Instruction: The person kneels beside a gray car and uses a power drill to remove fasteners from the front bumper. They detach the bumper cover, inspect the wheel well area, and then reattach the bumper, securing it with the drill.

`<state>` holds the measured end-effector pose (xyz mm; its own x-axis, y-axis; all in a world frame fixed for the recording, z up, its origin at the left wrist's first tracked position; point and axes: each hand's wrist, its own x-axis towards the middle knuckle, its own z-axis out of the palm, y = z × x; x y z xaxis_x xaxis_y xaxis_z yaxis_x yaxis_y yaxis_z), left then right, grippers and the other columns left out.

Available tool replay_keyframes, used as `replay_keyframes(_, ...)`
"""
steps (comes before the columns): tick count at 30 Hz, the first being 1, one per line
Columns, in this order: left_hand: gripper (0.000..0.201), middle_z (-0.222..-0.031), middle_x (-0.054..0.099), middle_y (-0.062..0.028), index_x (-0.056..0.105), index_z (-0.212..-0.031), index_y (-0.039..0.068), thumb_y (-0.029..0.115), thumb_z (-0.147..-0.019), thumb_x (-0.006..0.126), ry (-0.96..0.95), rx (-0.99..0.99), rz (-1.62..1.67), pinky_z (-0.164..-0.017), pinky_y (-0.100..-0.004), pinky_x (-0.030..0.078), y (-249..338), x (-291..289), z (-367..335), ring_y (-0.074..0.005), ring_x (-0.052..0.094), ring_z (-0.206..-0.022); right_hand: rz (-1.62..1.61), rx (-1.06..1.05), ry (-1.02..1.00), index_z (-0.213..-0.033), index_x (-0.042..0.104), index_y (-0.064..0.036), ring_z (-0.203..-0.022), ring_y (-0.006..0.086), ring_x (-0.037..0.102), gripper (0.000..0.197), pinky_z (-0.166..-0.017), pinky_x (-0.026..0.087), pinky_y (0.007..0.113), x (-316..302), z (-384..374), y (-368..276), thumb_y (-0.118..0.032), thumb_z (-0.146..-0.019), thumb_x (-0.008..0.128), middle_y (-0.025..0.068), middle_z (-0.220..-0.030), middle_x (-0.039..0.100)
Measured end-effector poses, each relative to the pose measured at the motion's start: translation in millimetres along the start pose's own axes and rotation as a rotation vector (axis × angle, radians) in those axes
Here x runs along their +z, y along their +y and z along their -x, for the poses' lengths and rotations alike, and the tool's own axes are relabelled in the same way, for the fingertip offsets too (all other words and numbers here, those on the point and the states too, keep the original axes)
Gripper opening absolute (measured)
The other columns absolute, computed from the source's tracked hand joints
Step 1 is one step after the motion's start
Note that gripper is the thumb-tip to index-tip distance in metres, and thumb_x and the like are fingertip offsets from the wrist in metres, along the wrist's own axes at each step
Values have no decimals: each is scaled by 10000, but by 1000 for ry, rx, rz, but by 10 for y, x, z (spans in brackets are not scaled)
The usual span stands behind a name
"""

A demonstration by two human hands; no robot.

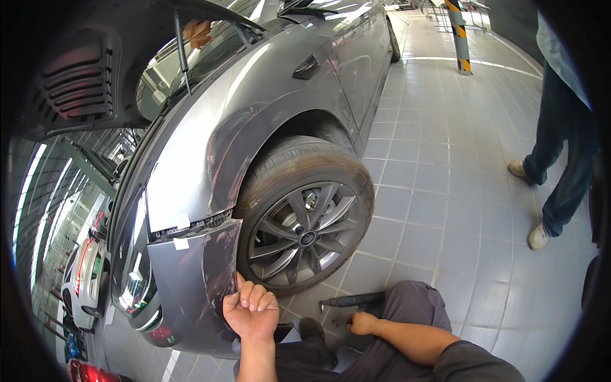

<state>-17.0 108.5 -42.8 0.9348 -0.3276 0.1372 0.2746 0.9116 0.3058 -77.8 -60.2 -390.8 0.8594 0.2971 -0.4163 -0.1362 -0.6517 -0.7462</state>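
We crouch in a bright workshop on a floor of pale grey-blue square tiles (471,254) with light joints, where a dark grey metal car (312,102) fills the middle, its vented black-lined hood (76,79) raised on the left. A person in dark trousers and pale shoes (560,153) stands at the right; beyond rises a pillar with yellow-and-black bands (459,38), and a white car with red markings (87,283) sits far left. The black rubber tyre (273,172) is dusty brown round a grey multi-spoke metal wheel (296,245). Ahead of it, the smooth dark grey bumper cover (181,277) curves under the fender, scuffed along its wheel-arch edge, with a ragged gap at the joint and a small white tape square (181,244) just below. Our left hand (253,311) has its fingers mostly curled in, one digit against the bumper cover's rear edge; we cannot tell whether it grips. Our right hand (363,323) is loosely folded beside a dark slim power ratchet (352,300); what its fingertips hold, if anything, we cannot tell.
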Motion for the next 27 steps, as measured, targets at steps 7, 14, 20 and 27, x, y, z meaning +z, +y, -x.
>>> replay_keyframes(7,369,-609,379,7,588,-1170,69,113,-817,486,-13,-7,24,-539,-271,368,36,-29,-4,-122,401,-547,2,16,5,-1137,707,-76,-1093,364,643,392,-965,494,435,21,-38,33,-346,-889,568,196,-1136,694)
replay_keyframes(14,340,-608,379,10,586,-1140,78,125,-818,485,29,-20,55,-542,-274,363,61,-1,20,-122,397,-546,-14,19,23,-1105,721,-71,-1073,372,652,390,-950,505,448,52,-36,58,-352,-870,586,202,-1108,701)
replay_keyframes(20,239,-612,381,15,571,-1048,82,123,-828,488,-26,-24,62,-544,-276,355,70,26,32,-119,391,-550,-4,0,40,-1091,719,-62,-1053,379,657,384,-945,508,444,-24,13,6,-347,-870,589,215,-1090,699)
replay_keyframes(27,139,-609,392,24,545,-960,90,125,-829,513,-20,-32,90,-550,-274,345,82,40,20,-114,387,-548,33,-9,89,-1112,708,-48,-997,348,687,398,-903,524,421,35,-19,123,-356,-877,619,196,-1027,722)
